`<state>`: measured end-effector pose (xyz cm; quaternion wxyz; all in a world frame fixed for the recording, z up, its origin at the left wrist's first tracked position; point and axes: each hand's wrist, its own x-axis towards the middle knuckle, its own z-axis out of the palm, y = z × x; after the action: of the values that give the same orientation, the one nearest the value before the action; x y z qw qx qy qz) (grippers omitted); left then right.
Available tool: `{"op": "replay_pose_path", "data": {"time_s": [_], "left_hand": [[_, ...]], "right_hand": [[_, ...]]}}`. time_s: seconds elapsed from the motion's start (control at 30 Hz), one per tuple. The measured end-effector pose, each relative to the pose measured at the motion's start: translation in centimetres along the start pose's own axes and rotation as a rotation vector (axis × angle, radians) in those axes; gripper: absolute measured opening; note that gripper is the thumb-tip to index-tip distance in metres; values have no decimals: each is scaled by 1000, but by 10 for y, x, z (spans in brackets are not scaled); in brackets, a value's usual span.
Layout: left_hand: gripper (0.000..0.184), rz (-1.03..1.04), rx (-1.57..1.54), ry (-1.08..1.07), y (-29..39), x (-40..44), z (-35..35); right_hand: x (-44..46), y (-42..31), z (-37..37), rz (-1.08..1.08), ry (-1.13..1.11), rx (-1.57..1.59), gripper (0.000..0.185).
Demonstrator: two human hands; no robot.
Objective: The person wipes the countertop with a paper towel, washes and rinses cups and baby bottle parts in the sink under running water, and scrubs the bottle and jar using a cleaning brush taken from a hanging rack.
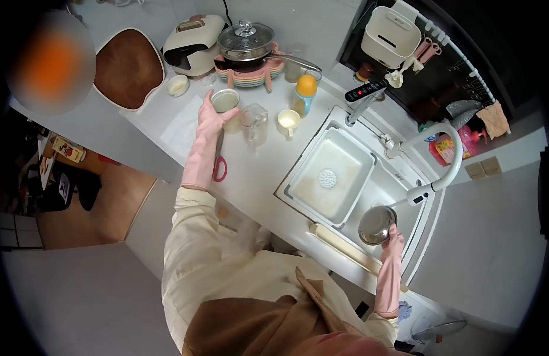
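Over the white sink (386, 187), right pink-gloved fingers (393, 231) gripped a silver metal bowl (376, 225); left pink-gloved fingers (208, 98) curved around a translucent cylindrical cup (226, 102).

Bowl (375, 225) glossy metal; gloves (200, 157) rubbery, matt (soft-looking); pan lid (259, 39) clear glass, shiny.

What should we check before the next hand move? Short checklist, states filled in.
1. Right hand gripping metal bowl: ok, at its rim.
2. Bowl over sink: ok.
3. Left hand secure on cup: cannot tell; thumb and fingers spread around its near side.
4. Scissors well away from left forearm: not ok, right beside it.
5. Glass lid on pan: ok.
6. Faucet off: cannot tell.
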<state>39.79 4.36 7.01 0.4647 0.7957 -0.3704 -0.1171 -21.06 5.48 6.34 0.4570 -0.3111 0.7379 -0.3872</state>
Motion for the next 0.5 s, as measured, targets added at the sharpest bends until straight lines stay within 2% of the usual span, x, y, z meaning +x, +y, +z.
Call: {"op": "replay_pose_path", "data": {"time_s": [0.03, 0.1, 0.13, 0.2, 0.27, 0.33, 0.4, 0.5], "left_hand": [[102, 24, -63, 53, -1, -1, -3], [102, 99, -163, 141, -1, -3, -12], [103, 148, -197, 176, -1, -2, -18], [102, 276, -210, 205, 5, -4, -38], [102, 390, -198, 196, 15, -16, -61], [102, 436, -144, 166, 33, -41, -87], [103, 436, -81, 130, 52, -71, -112], [95, 372, 0, 160, 55, -115, -127]], "right_hand": [[-9, 0, 14, -167, 7, 32, 28], [4, 10, 17, -387, -47, -247, 23], [-32, -24, 34, -376, -174, -412, 18], [-81, -55, 84, -623, -414, -506, 11], [-85, -35, 129, -1059, -633, -422, 11], [-101, -30, 177, -1376, -706, -740, 11], [-119, -23, 216, -1519, -711, -1083, 13], [-122, -1, 258, -1591, -845, -1149, 12]]}}
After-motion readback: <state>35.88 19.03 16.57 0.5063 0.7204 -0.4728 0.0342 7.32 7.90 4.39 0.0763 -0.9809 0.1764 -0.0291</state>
